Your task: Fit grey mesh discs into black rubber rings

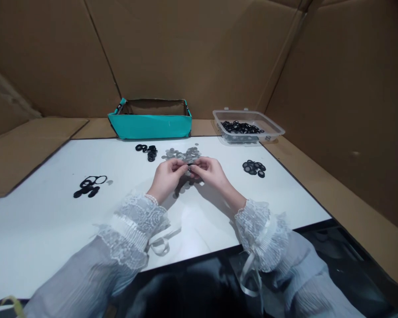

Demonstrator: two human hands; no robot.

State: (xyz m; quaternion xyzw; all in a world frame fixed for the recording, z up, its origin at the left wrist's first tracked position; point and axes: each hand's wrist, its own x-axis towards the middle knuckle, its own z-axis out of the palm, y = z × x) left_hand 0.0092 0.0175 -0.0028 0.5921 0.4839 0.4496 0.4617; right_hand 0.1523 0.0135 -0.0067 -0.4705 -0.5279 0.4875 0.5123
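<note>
Sleeves (81, 271) run off-frame; hands (168, 176) half-hide a black piece (190, 166).

Premises: a makeshift small-parts workstation, workshop in type; the wider building cannot be determined. Brown cardboard panels (199, 53) enclose the far side and both flanks, seams visible. The white desk (202, 229) carries loose components in separate heaps — grey discs (189, 153) and black rings (151, 156) among them. A teal carton (152, 127) and a clear plastic tub (268, 126) — the latter containing black pieces (240, 128) — stand along its far edge.
</note>
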